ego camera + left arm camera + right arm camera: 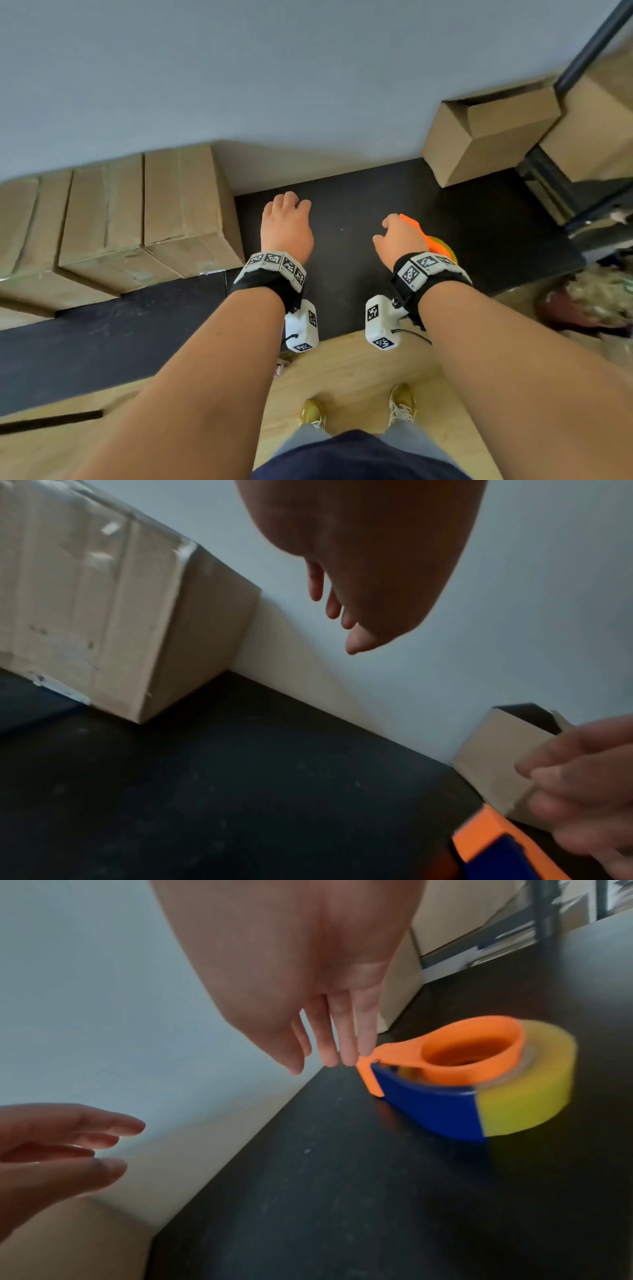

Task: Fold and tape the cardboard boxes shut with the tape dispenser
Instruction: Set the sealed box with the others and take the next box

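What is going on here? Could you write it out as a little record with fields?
Surface: black table against a grey wall
Left hand: open, holds nothing, above the table
Right hand: open, fingers at the orange tip of the tape dispenser, not gripping it
Tape dispenser: lies on the table, orange and blue, with a yellowish roll
Taped boxes: closed, in a row at the left
Open box: at the right, top not yet shut
Person: stands at the table
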Tool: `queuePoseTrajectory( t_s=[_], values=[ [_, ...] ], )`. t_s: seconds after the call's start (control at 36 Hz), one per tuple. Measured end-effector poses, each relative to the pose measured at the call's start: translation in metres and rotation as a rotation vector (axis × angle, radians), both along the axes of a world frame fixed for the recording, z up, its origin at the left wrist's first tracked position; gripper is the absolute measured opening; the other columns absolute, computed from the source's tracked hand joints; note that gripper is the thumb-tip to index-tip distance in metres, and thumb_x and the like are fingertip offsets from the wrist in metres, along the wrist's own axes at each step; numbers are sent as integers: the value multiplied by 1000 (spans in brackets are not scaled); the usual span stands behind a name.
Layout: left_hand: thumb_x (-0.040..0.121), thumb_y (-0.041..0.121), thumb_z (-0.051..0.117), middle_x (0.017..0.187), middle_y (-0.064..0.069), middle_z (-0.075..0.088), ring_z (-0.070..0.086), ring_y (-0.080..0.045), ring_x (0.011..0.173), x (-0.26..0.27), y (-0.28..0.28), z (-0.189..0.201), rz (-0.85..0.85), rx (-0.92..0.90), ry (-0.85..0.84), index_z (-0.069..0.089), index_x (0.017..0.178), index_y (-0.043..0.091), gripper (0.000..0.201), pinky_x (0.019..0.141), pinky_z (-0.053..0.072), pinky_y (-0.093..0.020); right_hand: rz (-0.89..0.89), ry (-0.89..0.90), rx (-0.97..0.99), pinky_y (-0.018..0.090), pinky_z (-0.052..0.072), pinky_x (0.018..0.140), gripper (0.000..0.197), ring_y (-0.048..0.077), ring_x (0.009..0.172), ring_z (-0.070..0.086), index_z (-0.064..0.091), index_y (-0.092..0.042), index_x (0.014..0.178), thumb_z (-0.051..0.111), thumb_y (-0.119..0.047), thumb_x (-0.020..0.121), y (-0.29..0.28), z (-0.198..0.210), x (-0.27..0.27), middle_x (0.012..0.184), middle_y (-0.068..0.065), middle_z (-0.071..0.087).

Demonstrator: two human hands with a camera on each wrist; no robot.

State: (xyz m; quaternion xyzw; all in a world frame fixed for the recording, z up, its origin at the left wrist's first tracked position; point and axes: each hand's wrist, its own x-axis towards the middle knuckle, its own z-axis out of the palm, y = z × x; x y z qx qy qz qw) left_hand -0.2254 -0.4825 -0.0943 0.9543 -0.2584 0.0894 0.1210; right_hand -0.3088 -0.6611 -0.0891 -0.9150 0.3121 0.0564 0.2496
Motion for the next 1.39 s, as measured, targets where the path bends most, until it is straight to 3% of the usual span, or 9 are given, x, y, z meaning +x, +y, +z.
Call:
queuePoseTrajectory(
  t_s=[0.06, 0.14, 0.25, 0.42, 0.58, 0.78, 0.97, 1.19, 1.39],
  values=[
    [86, 9, 52, 122, -9, 53, 47, -29, 113, -7, -21, -6, -19, 32, 50, 60, 121, 13, 37, 99, 33, -37, -70, 31, -5, 32, 45, 72, 44, 26, 89, 60, 47, -10, 131, 62, -28, 94, -18, -9, -10, 102, 4, 63],
    [90, 12, 48, 128, -6, 49, 44, -26, 118, -18, -47, -15, -1, 52, 127, 56, 127, 17, 39, 101, 30, -34, -105, 94, -16, 30, 37, 66, 48, 21, 73, 48, 46, -9, 126, 65, -36, 92, -39, -21, -25, 68, -4, 41],
    [90, 11, 47, 128, -4, 50, 44, -24, 118, -31, -70, -27, 48, 60, 183, 56, 128, 18, 40, 102, 31, -33, -63, 170, 2, 26, 31, 45, 43, 15, 52, 48, 54, -15, 109, 70, -47, 84, -57, -45, -29, 64, -1, 50],
    [90, 9, 46, 127, -4, 51, 46, -25, 117, -44, -88, -41, 112, 84, 215, 57, 129, 19, 42, 101, 31, -33, -11, 381, 78, 31, 41, 64, 50, 20, 69, 52, 51, -11, 97, 63, -58, 85, -65, -66, -23, 68, 3, 45],
    [89, 7, 45, 128, -5, 51, 45, -26, 118, -54, -110, -43, 155, 78, 242, 56, 130, 19, 44, 101, 32, -34, 157, 431, 88, 32, 42, 73, 39, 23, 81, 51, 56, -8, 108, 59, -45, 94, -80, -62, -24, 86, 6, 51],
    [91, 9, 45, 129, -5, 50, 44, -25, 119, -55, -152, -32, 184, 56, 246, 53, 132, 19, 43, 101, 34, -34, 155, 301, 190, 31, 42, 60, 41, 24, 65, 56, 52, -12, 71, 49, -45, 96, -114, -44, -31, 61, 3, 52],
    [92, 8, 44, 130, -6, 50, 42, -27, 121, -50, -206, -13, 160, -8, 223, 54, 132, 17, 42, 100, 35, -36, -12, 238, 272, 37, 44, 80, 40, 28, 91, 57, 53, -9, 94, 38, -46, 96, -170, -8, -33, 92, 12, 55],
    [99, 22, 41, 135, -5, 49, 43, -26, 123, -27, -275, 14, 42, -34, 179, 50, 134, 16, 37, 99, 37, -37, -77, 218, 201, 33, 42, 74, 59, 23, 83, 54, 58, -8, 110, 49, -63, 91, -232, 13, -40, 91, 7, 55],
    [98, 25, 47, 152, -5, 29, 29, -27, 137, 18, -341, 42, -33, -51, 208, 30, 146, 12, 53, 107, 31, -41, -250, 152, 229, 32, 40, 72, 57, 22, 80, 52, 59, -8, 119, 54, -58, 90, -276, 25, -35, 93, 7, 54]
  ],
)
